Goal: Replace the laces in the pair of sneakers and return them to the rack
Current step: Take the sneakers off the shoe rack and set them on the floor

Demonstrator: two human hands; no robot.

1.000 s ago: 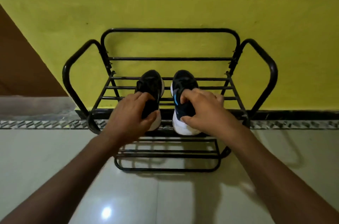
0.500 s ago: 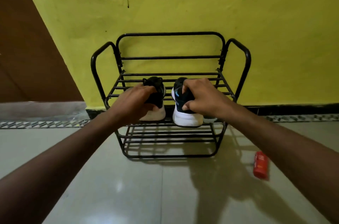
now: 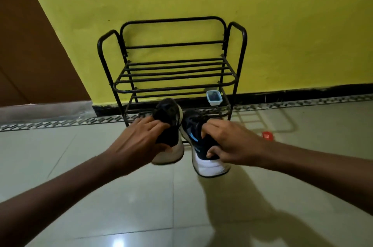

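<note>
One sneaker (image 3: 171, 123): clamped in left hand (image 3: 139, 141) fingers
Other sneaker (image 3: 210, 167): clamped in right hand (image 3: 232, 143) fingers
Rack (image 3: 173, 86): behind both

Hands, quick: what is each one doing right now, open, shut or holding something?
Left hand: grips the black fabric sneaker with a white sole.
Right hand: grips the black, blue-striped sneaker with a white sole.

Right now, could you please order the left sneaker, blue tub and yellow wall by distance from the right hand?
1. Left sneaker, in the left hand, beside the right hand and right sneaker.
2. Blue tub, on the rack's lower shelf.
3. Yellow wall, behind the rack.
</note>
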